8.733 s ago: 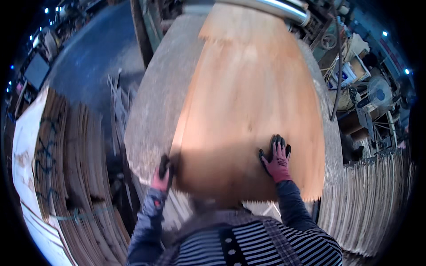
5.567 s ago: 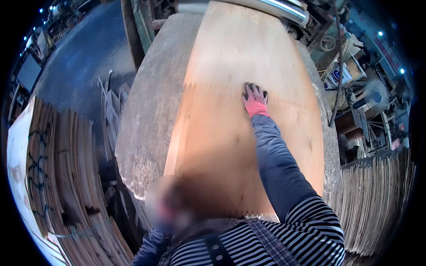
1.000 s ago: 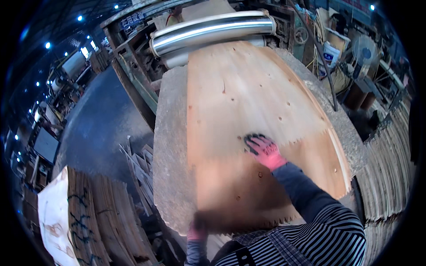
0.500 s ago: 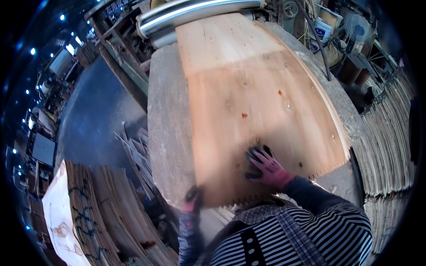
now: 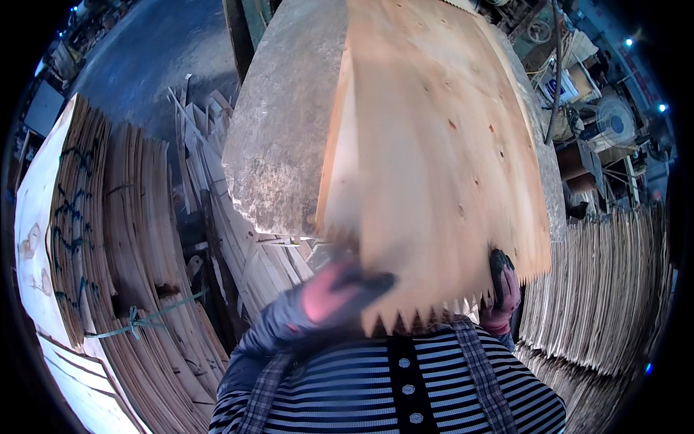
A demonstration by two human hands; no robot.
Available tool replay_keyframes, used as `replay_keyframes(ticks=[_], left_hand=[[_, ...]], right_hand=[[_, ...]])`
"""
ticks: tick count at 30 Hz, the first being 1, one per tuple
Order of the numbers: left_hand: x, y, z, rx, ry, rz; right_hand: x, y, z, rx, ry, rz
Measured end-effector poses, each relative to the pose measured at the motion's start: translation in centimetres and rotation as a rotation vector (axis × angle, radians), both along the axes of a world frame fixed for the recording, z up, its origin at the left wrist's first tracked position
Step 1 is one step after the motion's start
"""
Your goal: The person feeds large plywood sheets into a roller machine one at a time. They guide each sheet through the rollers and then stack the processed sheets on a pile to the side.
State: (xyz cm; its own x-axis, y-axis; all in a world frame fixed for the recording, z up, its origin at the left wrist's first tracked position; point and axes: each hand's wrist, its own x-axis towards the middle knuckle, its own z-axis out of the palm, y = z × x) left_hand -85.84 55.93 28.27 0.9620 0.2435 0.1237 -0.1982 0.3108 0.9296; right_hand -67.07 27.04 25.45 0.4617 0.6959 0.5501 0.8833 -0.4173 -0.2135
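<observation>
A large tan wood veneer sheet (image 5: 441,188), with dark knots and a jagged near edge, reaches almost to my chest. Its near end overhangs the grey table (image 5: 282,145). Along its left side a strip of another veneer sheet (image 5: 338,181) shows underneath. My right hand (image 5: 504,295), in a pink glove with black fingertips, grips the near edge toward the right corner; dark fingers lie on top of the sheet. At the near left corner is my left hand (image 5: 338,293), gloved alike and smeared by motion. Its black fingertips overlap the sheet, but its grip is unclear.
Stacked veneer (image 5: 123,217), tied with green cord, stands on the left. Loose wood strips (image 5: 210,152) lean between that stack and the table. Another tall veneer stack (image 5: 593,282) stands at the right, with a fan (image 5: 614,121) and a white bucket (image 5: 560,87) beyond it.
My view has shifted down and toward the table's near end. The top sheet has come nearer and to the right, baring the strip beneath. My right hand has moved from its surface to its near edge.
</observation>
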Motion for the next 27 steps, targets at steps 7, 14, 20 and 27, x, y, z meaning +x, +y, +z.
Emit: replay_keyframes(ticks=[7,14,20,27], left_hand=[[3.7,2.6,-15.7,1.118,0.806,0.324],[6.6,2.9,-13.9,0.889,0.886,0.612],[6.2,4.8,-13.0,0.78,0.969,0.585],[6.2,5.7,-13.2,0.75,0.951,0.55]], right_hand=[[5.1,11.2,2.9,-0.182,-0.026,0.138],[15.3,20.9,-0.8,-0.217,-0.052,0.076],[23.7,32.5,-5.5,-0.121,-0.024,0.07],[22.5,35.5,-6.9,-0.126,0.054,0.053]])
